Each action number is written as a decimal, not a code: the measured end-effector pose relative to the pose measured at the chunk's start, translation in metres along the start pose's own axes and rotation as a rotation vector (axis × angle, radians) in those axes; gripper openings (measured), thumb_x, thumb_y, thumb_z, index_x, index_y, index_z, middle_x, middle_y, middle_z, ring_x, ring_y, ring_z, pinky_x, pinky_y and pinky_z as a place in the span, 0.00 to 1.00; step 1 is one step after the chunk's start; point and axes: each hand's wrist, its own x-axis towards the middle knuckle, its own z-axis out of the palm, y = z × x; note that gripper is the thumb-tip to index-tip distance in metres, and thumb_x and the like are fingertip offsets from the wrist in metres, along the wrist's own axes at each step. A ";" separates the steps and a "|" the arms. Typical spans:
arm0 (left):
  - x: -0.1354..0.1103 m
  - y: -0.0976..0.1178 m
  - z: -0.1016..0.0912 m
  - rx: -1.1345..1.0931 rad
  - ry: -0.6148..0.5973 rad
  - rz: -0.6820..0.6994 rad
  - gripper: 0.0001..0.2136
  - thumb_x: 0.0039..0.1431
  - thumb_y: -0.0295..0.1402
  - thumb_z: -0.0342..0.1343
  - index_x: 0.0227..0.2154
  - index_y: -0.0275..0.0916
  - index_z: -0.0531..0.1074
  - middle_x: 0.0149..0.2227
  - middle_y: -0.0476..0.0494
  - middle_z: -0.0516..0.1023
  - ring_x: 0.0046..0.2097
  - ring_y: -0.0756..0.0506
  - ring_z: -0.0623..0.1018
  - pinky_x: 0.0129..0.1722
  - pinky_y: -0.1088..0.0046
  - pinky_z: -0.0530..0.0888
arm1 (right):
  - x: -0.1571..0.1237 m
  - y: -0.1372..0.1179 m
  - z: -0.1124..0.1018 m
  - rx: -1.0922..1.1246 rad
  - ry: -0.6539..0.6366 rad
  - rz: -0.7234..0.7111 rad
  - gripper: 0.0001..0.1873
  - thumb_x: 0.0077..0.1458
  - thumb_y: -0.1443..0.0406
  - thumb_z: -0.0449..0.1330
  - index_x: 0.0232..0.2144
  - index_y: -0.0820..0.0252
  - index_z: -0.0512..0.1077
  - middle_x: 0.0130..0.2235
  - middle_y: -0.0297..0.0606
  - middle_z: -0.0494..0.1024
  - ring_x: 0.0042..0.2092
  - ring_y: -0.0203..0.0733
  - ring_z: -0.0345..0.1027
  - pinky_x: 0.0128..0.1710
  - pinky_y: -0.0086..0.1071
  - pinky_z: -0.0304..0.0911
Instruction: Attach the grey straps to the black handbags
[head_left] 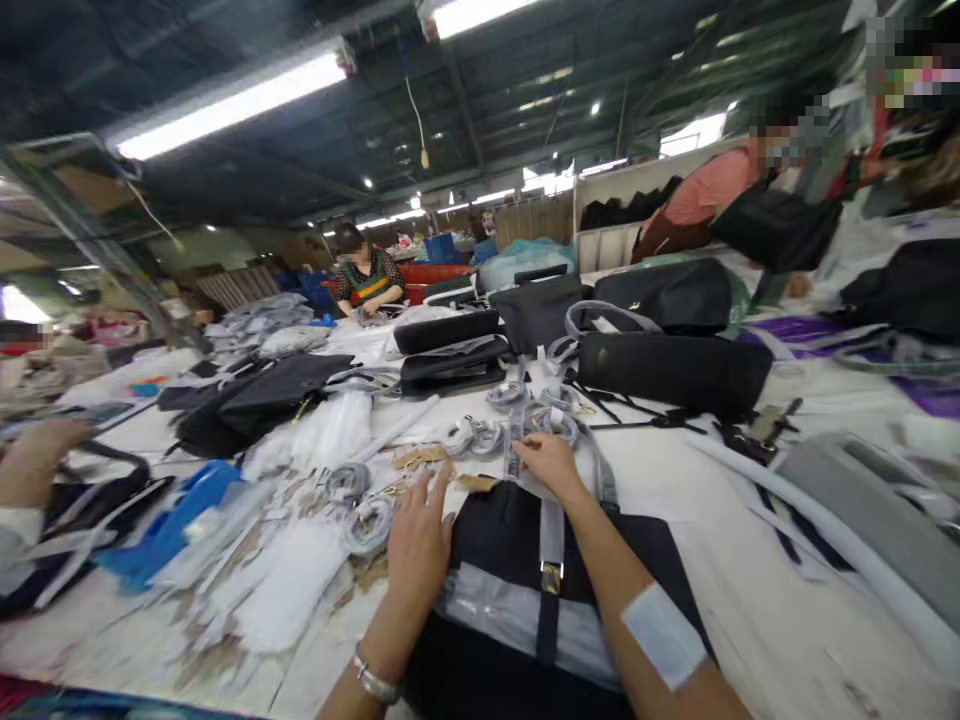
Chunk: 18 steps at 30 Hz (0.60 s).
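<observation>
A black bag (510, 590) with a clear plastic band and a metal buckle lies on the white table right in front of me. My left hand (418, 538) rests flat on the bag's left top edge, fingers stretched out. My right hand (551, 463) reaches past the bag's top, fingers curled on a grey wrapped strap (517, 440) that runs up from the bag. Coiled grey straps (480, 435) lie just beyond both hands.
Black bags (671, 370) are stacked across the table's middle and at the left (255, 400). Plastic sleeves and paper scraps (277, 590) litter the left. A grey bag (862, 500) lies at right. Another person's hand (34, 460) is at far left; other people work beyond.
</observation>
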 end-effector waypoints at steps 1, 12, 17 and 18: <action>0.000 0.015 -0.001 -0.122 -0.077 0.098 0.20 0.60 0.21 0.55 0.55 0.39 0.68 0.55 0.36 0.73 0.55 0.35 0.73 0.54 0.52 0.73 | 0.000 0.000 -0.001 0.007 -0.017 -0.007 0.15 0.58 0.58 0.58 0.26 0.60 0.77 0.23 0.36 0.79 0.29 0.41 0.74 0.29 0.29 0.60; -0.041 0.071 0.042 -0.496 -0.351 0.501 0.14 0.67 0.28 0.50 0.53 0.40 0.70 0.56 0.43 0.74 0.56 0.43 0.73 0.57 0.60 0.72 | 0.006 -0.004 -0.016 -0.097 -0.291 -0.005 0.15 0.63 0.62 0.53 0.39 0.63 0.78 0.31 0.40 0.82 0.32 0.40 0.77 0.31 0.26 0.65; -0.038 0.070 0.044 -0.502 -0.346 0.485 0.14 0.66 0.27 0.50 0.52 0.40 0.70 0.55 0.43 0.75 0.54 0.41 0.74 0.55 0.58 0.74 | 0.011 -0.025 -0.063 -0.285 -0.488 -0.073 0.07 0.54 0.66 0.63 0.34 0.60 0.81 0.31 0.37 0.82 0.35 0.44 0.76 0.37 0.30 0.65; -0.039 0.070 0.045 -0.503 -0.336 0.488 0.14 0.66 0.27 0.50 0.53 0.40 0.70 0.55 0.42 0.75 0.54 0.41 0.74 0.54 0.57 0.74 | 0.008 -0.025 -0.071 -0.325 -0.489 -0.081 0.07 0.55 0.66 0.63 0.34 0.59 0.81 0.33 0.39 0.83 0.38 0.46 0.76 0.40 0.31 0.65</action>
